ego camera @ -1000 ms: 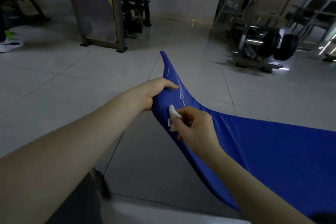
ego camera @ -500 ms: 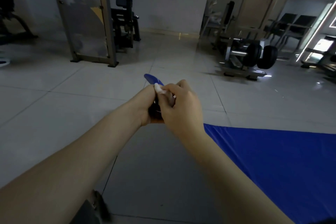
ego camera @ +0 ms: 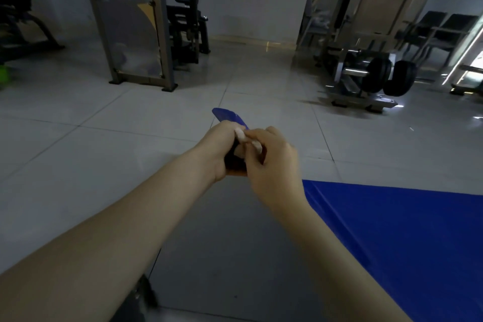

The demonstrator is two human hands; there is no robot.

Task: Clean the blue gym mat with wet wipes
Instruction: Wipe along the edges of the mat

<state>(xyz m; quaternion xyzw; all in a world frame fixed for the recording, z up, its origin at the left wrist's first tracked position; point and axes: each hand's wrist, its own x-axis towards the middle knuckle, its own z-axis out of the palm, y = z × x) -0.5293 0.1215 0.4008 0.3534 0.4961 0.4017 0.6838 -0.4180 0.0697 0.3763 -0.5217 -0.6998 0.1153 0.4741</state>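
Head view: blue gym mat [ego camera: 405, 243] lies on the floor [ego camera: 104, 165], one corner lifted. Left hand [ego camera: 218, 150] grips that corner; right hand [ego camera: 271, 165] pinches a wet wipe [ego camera: 241, 136] against it. Step looks like corner wipe-down. Next: drag wipe toward tip.

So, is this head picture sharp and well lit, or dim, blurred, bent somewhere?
Head view: dim overall, brightest at the right edge; soft glare on the tiled floor; the wide lens makes the metal frame lean; the wet wipe pinched in the right hand looks slightly soft; the blue mat is vivid.
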